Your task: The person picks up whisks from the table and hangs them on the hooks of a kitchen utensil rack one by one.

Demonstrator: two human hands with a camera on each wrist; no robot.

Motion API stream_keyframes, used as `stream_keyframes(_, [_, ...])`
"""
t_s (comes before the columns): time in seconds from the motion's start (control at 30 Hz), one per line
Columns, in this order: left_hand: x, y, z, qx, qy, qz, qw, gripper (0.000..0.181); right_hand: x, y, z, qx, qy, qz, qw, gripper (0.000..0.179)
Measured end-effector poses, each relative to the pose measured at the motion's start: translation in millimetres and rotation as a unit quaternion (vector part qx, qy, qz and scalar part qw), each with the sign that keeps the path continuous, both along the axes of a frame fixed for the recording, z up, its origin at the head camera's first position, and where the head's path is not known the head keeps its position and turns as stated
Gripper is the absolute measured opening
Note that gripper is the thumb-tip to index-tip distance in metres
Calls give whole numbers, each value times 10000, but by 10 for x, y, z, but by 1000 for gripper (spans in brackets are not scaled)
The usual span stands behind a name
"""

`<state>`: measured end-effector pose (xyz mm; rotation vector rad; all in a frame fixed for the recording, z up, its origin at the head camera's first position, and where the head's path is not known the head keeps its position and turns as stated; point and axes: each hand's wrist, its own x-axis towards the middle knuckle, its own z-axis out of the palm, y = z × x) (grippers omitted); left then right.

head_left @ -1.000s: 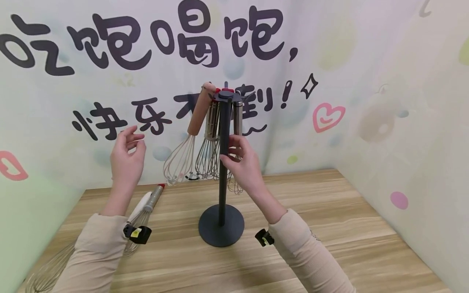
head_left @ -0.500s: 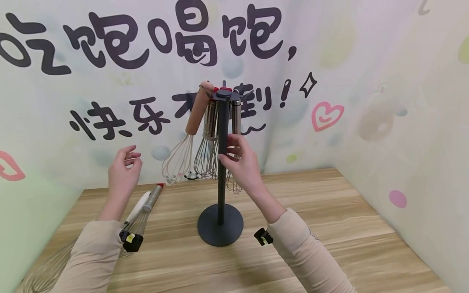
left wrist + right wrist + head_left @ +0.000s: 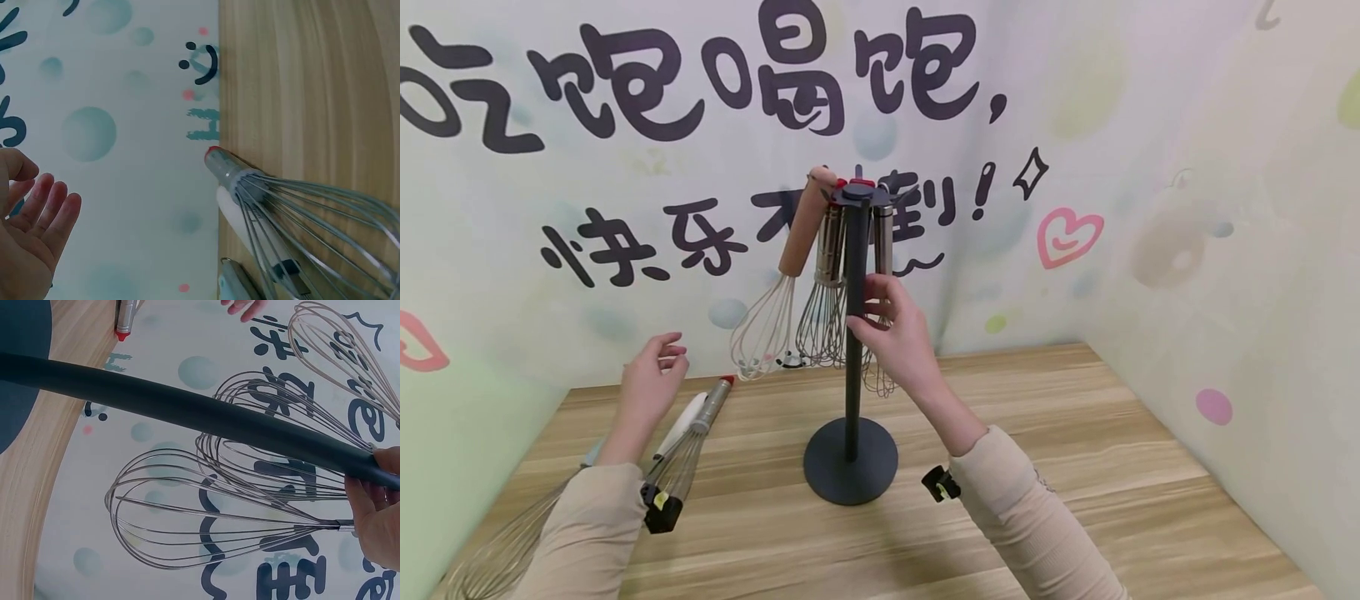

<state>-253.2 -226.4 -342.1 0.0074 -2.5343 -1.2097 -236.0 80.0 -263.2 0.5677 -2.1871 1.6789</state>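
My right hand (image 3: 901, 337) grips the upright black pole (image 3: 853, 383) of a whisk stand, thumb in front and fingers round behind. From the stand's top hang a wooden-handled whisk (image 3: 802, 229) and several metal-handled whisks (image 3: 830, 250), partly behind the pole. Over the table's left part my left hand (image 3: 653, 379) is in the air, fingers loosely bent, holding nothing. Nearest to it lie a red-tipped metal whisk (image 3: 228, 165) and a white-handled tool (image 3: 237, 219), its far end hidden under that whisk's wires. A large wire whisk (image 3: 512, 537) lies partly under the left sleeve.
The stand's round black base (image 3: 850, 483) sits mid-table on the wood-grain tabletop (image 3: 1037, 517). A printed wall sheet (image 3: 1000, 317) rises behind the table and along both sides. Dark wrist cameras (image 3: 942, 483) sit at both cuffs.
My left hand has come down from beside the hanging whisks toward the tools lying at the left. The right hand stays on the pole, and the stand keeps its place.
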Motion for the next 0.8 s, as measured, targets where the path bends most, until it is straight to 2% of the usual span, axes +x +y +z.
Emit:
stream_keyframes(0.23, [-6, -43, -141, -338, -353, -244, 9985, 45, 4, -4, -7, 0, -10, -71, 10000, 44])
stream_keyframes(0.57, [14, -63, -298, -710, -905, -638, 9913, 51, 11, -36, -21, -128, -21, -232, 9996, 44])
stream_keyframes(0.8, [9, -86, -360, -735, -999, -846, 9887, 53, 10, -81, -28, -222, 109, -285, 9993, 46])
